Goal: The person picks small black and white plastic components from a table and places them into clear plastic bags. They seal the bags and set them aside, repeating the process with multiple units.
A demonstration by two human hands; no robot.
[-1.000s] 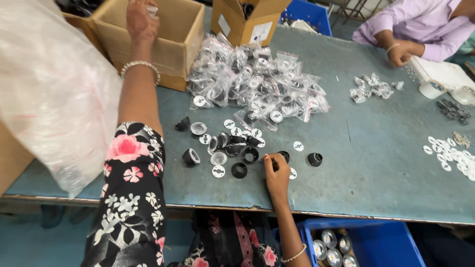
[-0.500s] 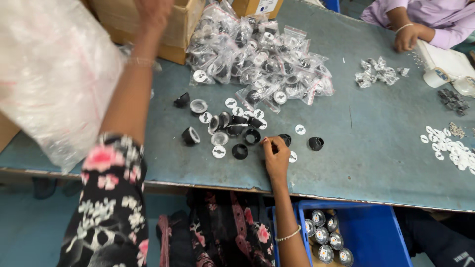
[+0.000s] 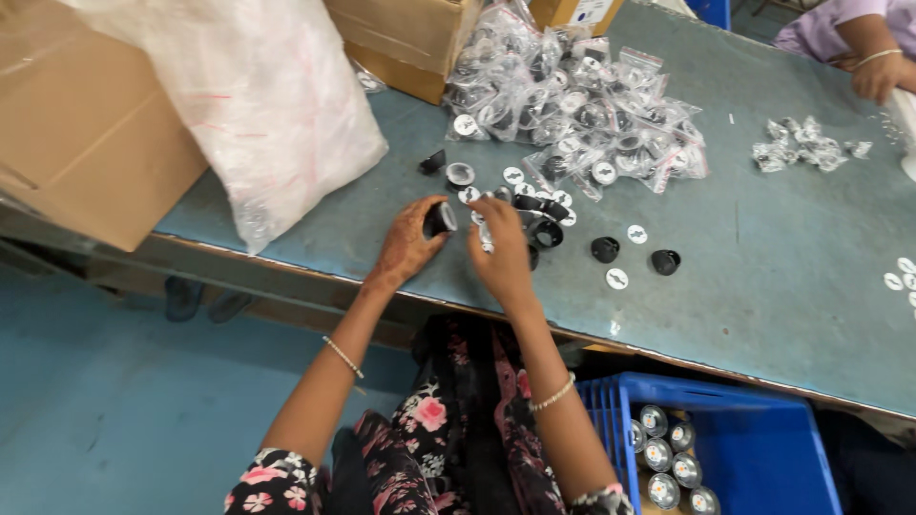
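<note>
Teal table: left hand fingers gripping one black cap; right hand fingers pinching one disc.

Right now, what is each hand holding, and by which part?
The left hand pinches a small black round cap by its rim. The right hand holds something small at its fingertips; what it is cannot be told.

This is a small assembly and packing workshop. A long blue-green worktable carries a heap of bagged parts and loose black caps; cardboard cartons stand at the far left, and a blue crate of finished pieces sits below.
</note>
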